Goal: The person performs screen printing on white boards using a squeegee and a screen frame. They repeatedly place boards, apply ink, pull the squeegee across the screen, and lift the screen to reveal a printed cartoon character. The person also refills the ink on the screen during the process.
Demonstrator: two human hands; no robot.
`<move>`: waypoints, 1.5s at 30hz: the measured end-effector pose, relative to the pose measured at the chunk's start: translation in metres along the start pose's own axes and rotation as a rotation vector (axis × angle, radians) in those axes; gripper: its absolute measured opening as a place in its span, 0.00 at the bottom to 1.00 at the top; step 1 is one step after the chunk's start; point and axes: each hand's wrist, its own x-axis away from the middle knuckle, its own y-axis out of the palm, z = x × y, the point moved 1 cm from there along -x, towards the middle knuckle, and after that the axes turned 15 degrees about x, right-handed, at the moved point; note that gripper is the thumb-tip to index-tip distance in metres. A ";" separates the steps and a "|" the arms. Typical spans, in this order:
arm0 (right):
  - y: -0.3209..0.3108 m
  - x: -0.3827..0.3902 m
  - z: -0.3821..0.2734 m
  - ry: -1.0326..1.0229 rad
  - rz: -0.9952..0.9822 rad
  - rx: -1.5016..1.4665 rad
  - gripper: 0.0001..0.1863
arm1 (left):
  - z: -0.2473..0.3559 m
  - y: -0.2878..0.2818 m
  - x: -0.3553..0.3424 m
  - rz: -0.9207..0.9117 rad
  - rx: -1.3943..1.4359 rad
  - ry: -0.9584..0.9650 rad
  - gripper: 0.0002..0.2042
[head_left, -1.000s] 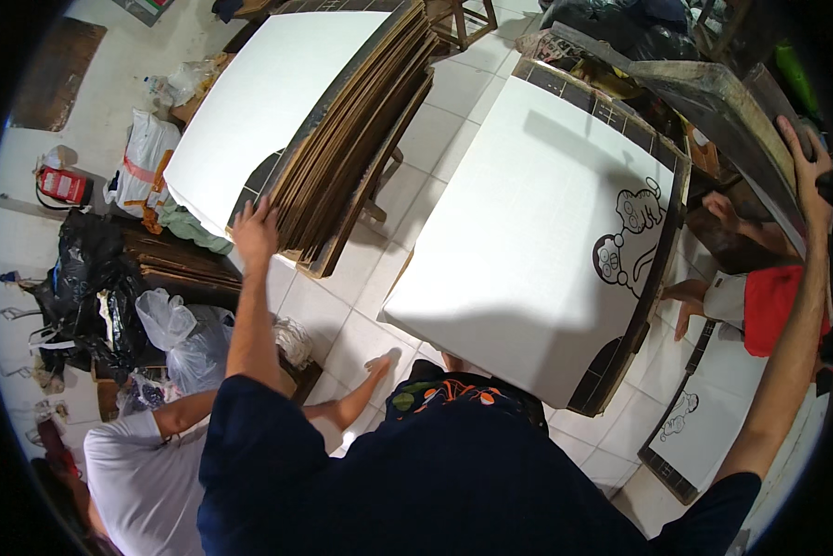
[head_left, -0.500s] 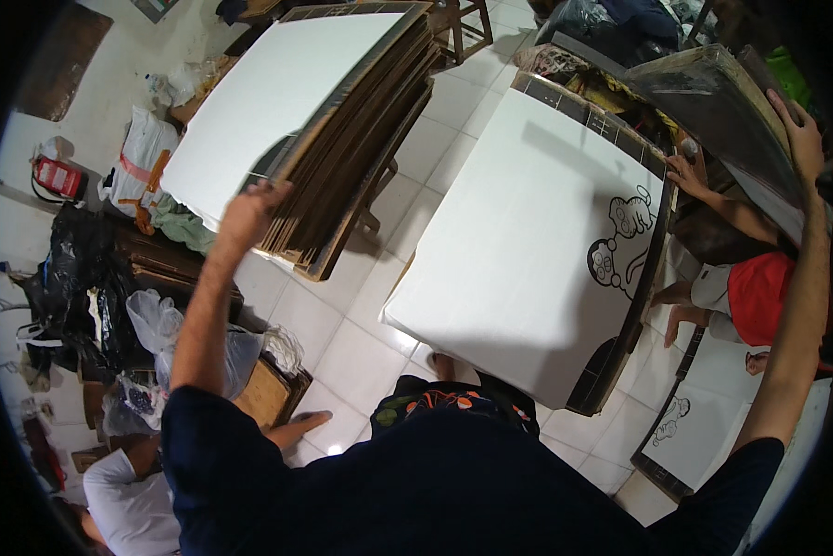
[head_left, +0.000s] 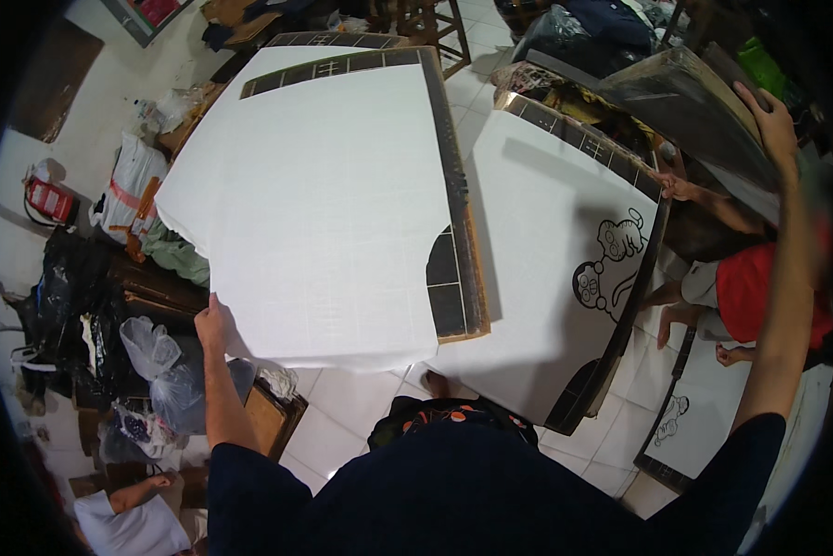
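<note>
My left hand [head_left: 210, 326] is closed on the near left edge of a board covered with white cloth [head_left: 333, 213]. Dark strips with pale lines show along this board's far and right sides. Its right part overlaps a second cloth-covered board [head_left: 527, 278], which bears black cartoon animal drawings [head_left: 611, 250]. High on the right, my right hand [head_left: 770, 130] grips the upper edge of a dark framed panel [head_left: 685, 97], held tilted up. Another person's hand [head_left: 676, 185] rests at the right edge of the second board.
A person in red [head_left: 764, 296] stands on the right, beside another printed board [head_left: 704, 398]. A person in white [head_left: 133, 519] is at lower left. Plastic bags [head_left: 157, 357], a sack [head_left: 129, 185] and a red fire extinguisher [head_left: 50, 202] line the left side. White tiles [head_left: 347, 408] cover the floor.
The top cloth-covered board has come off the stack at left and swung right, partly over the drawn board. My left hand moved down and left along with it; my right hand stays on the panel.
</note>
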 end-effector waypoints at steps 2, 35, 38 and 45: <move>0.003 -0.011 -0.027 -0.048 0.000 -0.003 0.61 | -0.011 0.002 -0.022 -0.017 0.057 0.005 0.35; -0.049 0.060 -0.075 -0.055 0.092 -0.108 0.40 | 0.062 0.238 0.219 -0.727 -0.303 0.432 0.42; -0.047 0.053 -0.072 -0.054 0.086 -0.116 0.42 | 0.077 0.234 0.229 -0.745 -0.350 0.455 0.43; -0.046 0.027 -0.067 -0.052 0.092 -0.120 0.44 | 0.104 0.245 0.233 -0.717 -0.286 0.495 0.43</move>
